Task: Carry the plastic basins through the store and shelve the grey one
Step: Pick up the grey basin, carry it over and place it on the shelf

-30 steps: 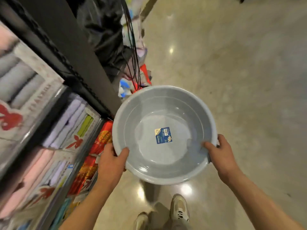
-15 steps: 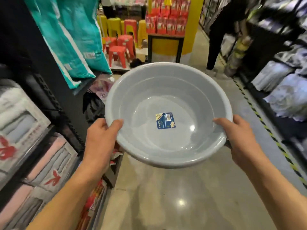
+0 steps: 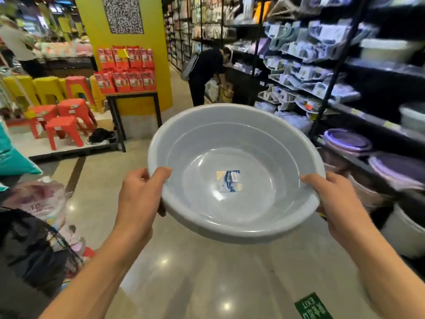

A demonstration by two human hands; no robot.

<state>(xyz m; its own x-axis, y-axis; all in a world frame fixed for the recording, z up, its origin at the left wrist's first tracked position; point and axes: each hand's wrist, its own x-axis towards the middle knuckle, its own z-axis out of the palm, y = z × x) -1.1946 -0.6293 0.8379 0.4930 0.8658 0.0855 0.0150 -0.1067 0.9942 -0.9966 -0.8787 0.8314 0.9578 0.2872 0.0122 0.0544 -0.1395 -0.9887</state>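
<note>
A round grey plastic basin point(image 3: 253, 143) with a blue and yellow label at its bottom is held level in front of me over the shop floor. My left hand point(image 3: 140, 194) grips its left rim, thumb over the edge. My right hand point(image 3: 338, 199) grips the right rim the same way. The basin is empty. Whether a second basin is nested under it cannot be told. Purple basins point(image 3: 349, 140) and more stacked basins point(image 3: 395, 169) lie on the low black shelves to the right.
Black shelving point(image 3: 322, 72) full of goods runs along the right. A person in black point(image 3: 204, 74) bends at those shelves ahead. A yellow pillar point(image 3: 147, 107), a table of red packets point(image 3: 128, 77) and red stools point(image 3: 62, 123) stand left. Bagged goods point(image 3: 41, 203) sit near left.
The view has swung up and to the right, from the towel shelves and floor to the aisle ahead. The basin stays in both hands and the right-hand shelves have come closer.
</note>
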